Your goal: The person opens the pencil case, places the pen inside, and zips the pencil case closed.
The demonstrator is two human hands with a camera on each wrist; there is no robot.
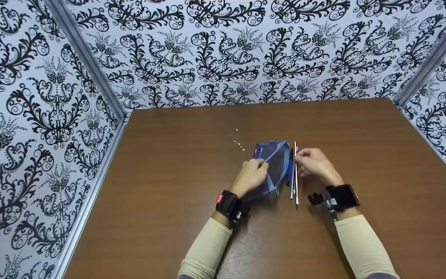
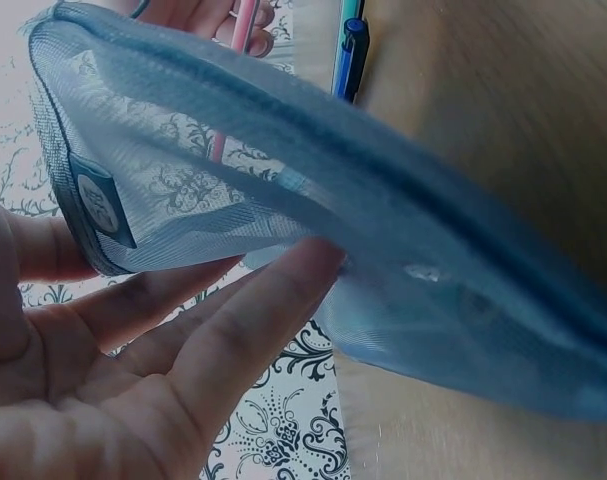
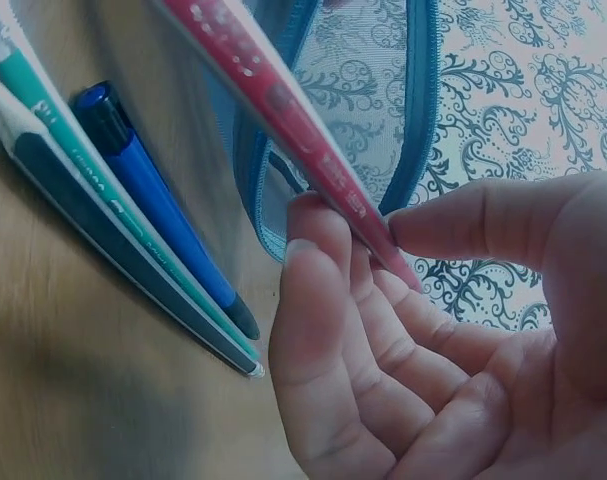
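My left hand [image 1: 252,174] holds a blue mesh zip pouch [image 1: 278,166] by its near-left side. In the left wrist view the pouch [image 2: 223,130] gapes along its zip edge, with a small label on the mesh. My right hand [image 1: 318,164] pinches a red pencil [image 3: 303,140] between thumb and fingertips, just right of the pouch. Beside it on the table lie a blue pen [image 3: 168,205], a green pencil [image 3: 133,220] and a dark pencil [image 3: 93,215], roughly parallel. The pouch's lower corner is partly hidden by my left hand and wrist.
The brown wooden table [image 1: 168,186] is bounded by patterned wall panels [image 1: 223,50] at the back and sides. Several small pale specks [image 1: 239,144] lie beyond the pouch, up and to its left. Both wrists carry black camera straps.
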